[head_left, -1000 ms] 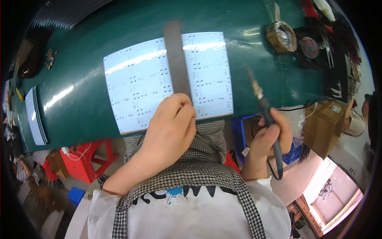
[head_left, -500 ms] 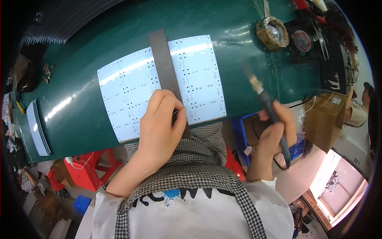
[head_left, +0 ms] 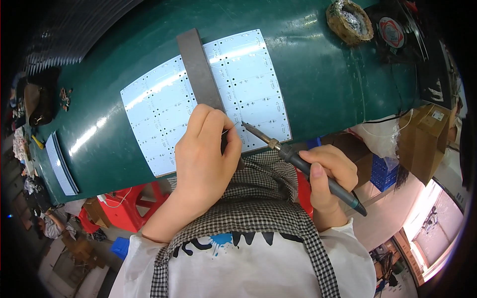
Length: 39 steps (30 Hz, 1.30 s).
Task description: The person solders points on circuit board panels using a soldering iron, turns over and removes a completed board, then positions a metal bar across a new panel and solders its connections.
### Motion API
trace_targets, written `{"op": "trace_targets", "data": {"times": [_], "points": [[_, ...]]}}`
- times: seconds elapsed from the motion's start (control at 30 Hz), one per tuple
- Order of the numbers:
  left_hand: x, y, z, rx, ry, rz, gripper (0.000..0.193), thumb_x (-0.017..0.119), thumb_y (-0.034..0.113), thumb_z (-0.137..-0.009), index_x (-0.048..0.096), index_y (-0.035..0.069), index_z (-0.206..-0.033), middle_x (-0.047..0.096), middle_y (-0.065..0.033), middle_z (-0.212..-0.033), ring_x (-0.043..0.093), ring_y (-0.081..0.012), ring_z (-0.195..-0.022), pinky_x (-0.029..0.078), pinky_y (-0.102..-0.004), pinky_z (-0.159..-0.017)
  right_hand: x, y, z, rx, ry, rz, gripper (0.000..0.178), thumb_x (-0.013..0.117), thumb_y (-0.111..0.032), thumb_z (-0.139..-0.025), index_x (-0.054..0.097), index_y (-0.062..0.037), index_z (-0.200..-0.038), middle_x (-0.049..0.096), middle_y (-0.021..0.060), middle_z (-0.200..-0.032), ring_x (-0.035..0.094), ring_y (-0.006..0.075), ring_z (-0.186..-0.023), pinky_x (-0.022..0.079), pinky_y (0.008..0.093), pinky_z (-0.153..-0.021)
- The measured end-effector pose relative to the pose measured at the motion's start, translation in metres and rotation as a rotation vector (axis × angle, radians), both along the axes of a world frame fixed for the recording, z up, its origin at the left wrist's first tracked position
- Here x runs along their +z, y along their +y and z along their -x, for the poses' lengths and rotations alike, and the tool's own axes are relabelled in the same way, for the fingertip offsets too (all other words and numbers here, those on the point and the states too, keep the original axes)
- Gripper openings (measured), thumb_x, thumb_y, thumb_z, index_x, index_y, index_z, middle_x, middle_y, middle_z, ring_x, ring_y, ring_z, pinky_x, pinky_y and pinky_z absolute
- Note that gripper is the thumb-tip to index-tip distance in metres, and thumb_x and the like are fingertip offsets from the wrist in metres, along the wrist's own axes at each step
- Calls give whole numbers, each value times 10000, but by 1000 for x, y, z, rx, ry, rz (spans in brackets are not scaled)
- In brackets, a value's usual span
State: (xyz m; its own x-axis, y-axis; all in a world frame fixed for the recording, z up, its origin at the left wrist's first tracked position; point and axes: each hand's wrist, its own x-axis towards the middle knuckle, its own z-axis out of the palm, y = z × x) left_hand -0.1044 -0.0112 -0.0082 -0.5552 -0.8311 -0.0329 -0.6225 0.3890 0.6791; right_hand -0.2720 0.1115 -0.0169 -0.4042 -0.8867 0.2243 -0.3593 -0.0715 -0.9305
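A white panel of printed circuit boards [head_left: 161, 111] lies on the green tabletop, with a dark flat bar [head_left: 198, 62] laid lengthwise across it. My left hand [head_left: 204, 154] rests over the bar's near end, thumb and fingers pinched on a thin solder wire [head_left: 225, 131], most of which the fingers hide. In my right hand [head_left: 330, 176] is a soldering iron [head_left: 293, 158], gripped round its dark handle. Its tip points to the upper left, at the panel just right of the bar; whether it touches the surface I cannot tell.
At the far right stands a round holder [head_left: 348, 22] with silvery crumpled filling, beside a black box-shaped device [head_left: 397, 35]. A stack of white panels [head_left: 60, 164] lies on the left. Below the table are a red stool [head_left: 124, 208], a blue crate [head_left: 382, 174] and a cardboard box [head_left: 422, 139].
My right hand has brought the soldering iron left, from above the bare tabletop to the panel beside my left hand. The left hand keeps its pinch over the bar. The view has shifted slightly.
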Motion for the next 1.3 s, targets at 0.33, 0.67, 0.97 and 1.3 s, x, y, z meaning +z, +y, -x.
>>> {"op": "trace_targets", "data": {"times": [0.33, 0.67, 0.97, 1.3], "points": [[-5, -1, 7, -61, -88, 141, 117, 619, 1, -755, 516, 31, -802, 480, -100, -769, 535, -278, -572, 432, -372, -478, 0, -3, 1, 13, -12, -17, 164, 629, -77, -789, 684, 52, -873, 650, 146, -697, 624, 214, -580, 488, 279, -546], [-1, 1, 8, -22, -124, 123, 118, 623, -18, -742, 530, 25, -800, 505, -99, -767, 534, -255, -611, 440, -343, -538, -1, -3, -1, 31, -10, -14, 155, 636, -61, -783, 679, 46, -886, 646, 145, -699, 626, 218, -591, 489, 286, -553], [5, 17, -11, -128, 64, 58, 161, 637, -72, -726, 526, -1, -818, 520, -128, -842, 563, -278, -679, 459, -339, -574, -3, 25, -5, -3, 1, 47, 168, 640, -85, -774, 674, 44, -875, 647, 147, -699, 626, 226, -589, 492, 290, -540], [-3, 22, -9, -87, 15, 118, 167, 627, -83, -720, 534, -12, -840, 513, -125, -892, 563, -273, -676, 472, -348, -567, 2, 25, -12, 8, -1, -35, 151, 651, -69, -785, 679, 42, -883, 660, 144, -709, 641, 221, -601, 505, 293, -546]]}}
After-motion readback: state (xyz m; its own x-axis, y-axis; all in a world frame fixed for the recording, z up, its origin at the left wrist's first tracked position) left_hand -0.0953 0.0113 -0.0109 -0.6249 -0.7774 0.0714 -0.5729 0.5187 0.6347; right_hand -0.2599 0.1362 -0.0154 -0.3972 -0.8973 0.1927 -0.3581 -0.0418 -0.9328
